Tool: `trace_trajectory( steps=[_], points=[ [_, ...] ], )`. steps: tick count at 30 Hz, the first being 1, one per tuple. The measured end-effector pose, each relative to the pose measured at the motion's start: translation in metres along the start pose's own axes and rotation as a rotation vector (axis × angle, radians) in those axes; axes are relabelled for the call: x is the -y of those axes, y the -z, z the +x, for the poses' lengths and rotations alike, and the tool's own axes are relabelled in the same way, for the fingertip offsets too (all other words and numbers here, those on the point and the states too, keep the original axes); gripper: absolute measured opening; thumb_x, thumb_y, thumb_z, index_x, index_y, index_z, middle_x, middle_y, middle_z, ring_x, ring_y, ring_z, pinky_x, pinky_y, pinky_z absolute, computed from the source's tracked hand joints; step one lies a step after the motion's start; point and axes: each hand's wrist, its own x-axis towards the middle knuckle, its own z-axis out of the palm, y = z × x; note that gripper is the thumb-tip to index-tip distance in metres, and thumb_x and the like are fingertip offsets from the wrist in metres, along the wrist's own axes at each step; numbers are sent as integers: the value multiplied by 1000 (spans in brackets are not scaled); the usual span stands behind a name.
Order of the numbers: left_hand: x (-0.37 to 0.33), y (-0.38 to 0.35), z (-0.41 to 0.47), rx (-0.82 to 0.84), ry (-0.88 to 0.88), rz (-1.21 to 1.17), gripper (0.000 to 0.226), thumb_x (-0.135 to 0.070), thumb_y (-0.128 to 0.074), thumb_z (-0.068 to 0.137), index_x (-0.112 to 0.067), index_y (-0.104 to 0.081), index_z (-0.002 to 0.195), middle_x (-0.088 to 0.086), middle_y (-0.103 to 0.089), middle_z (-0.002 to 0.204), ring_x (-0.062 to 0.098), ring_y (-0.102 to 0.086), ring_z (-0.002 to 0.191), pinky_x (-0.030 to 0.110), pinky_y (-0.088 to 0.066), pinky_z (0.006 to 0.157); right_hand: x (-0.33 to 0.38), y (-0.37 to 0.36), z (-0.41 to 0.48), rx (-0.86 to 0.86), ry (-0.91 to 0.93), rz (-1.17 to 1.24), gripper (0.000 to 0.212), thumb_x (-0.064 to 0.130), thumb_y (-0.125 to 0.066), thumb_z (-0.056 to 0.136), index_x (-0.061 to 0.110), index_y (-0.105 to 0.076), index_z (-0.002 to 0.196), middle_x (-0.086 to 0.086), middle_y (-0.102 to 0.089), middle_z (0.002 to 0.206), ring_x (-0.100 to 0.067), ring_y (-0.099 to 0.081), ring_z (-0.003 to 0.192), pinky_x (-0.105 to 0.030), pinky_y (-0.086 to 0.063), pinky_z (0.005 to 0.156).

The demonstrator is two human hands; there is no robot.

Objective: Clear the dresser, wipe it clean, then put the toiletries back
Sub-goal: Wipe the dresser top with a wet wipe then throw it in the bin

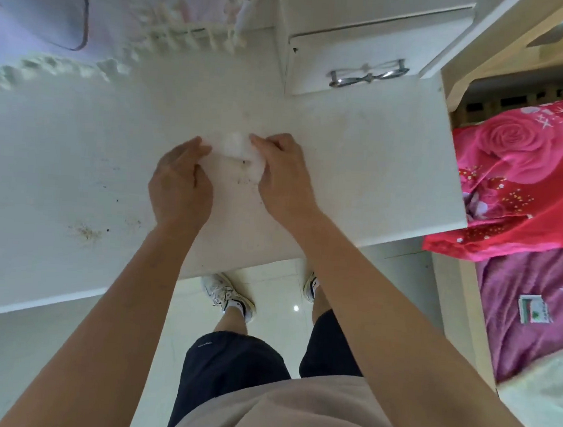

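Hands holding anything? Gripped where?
A white tissue, over the dresser top. The left hand pinches its left edge, the right hand its right edge.

Bright, soft, even light fills the frame with no hard shadows. Only faint shade lies under the left hand (pixel 180 186) and right hand (pixel 286 177) on the table (pixel 377 160). The white table is nearly washed out. The white wipe (pixel 236 147) between the hands is overexposed, its edges hard to trace. A small glare spot sits on the floor tile (pixel 281 290), lower centre. Wide-angle distortion curves the table's edges. The lace trim (pixel 50 67), upper left, is smeared.
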Motion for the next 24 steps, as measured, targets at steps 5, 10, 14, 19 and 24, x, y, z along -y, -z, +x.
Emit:
trace_trajectory(
  steps=[5, 10, 14, 19, 24],
  points=[
    [35, 31, 11, 28, -85, 94, 44, 2, -43, 87, -14, -68, 120, 6, -55, 139, 25, -43, 134, 42, -35, 111, -49, 65, -10, -620, -297, -30, 59, -9, -36, 83, 12, -62, 130, -16, -52, 116, -32, -53, 105, -21, -39, 91],
    [60, 41, 26, 164, -143, 220, 43, 0, -44, 90, -11, -63, 126, 4, -54, 142, 28, -45, 132, 42, -37, 107, -75, 60, -31, -600, -812, -273, 67, -13, -39, 84, 18, -52, 141, -16, -44, 132, -37, -43, 112, -39, -44, 92],
    [64, 45, 31, 205, -129, 298, 43, -7, -42, 94, -18, -61, 131, 6, -57, 136, 29, -48, 127, 43, -41, 100, 5, -40, -38, -309, -397, -314, 74, -15, -44, 72, 12, -47, 141, -14, -46, 126, -35, -40, 106, -39, -48, 84],
    [65, 48, 33, 242, -142, 336, 45, -11, -41, 95, -21, -57, 136, 9, -56, 137, 32, -48, 126, 46, -42, 99, 77, -83, -35, -115, -79, -82, 65, -15, -48, 76, 9, -56, 136, -14, -52, 120, -34, -43, 105, -41, -48, 85],
    [70, 49, 30, 250, -158, 348, 47, -12, -43, 93, -23, -55, 137, 10, -51, 143, 29, -46, 131, 47, -43, 100, -6, 9, -34, -696, -277, -151, 68, -17, -35, 71, 8, -64, 128, -21, -56, 111, -39, -51, 100, -17, -31, 89]
  ],
)
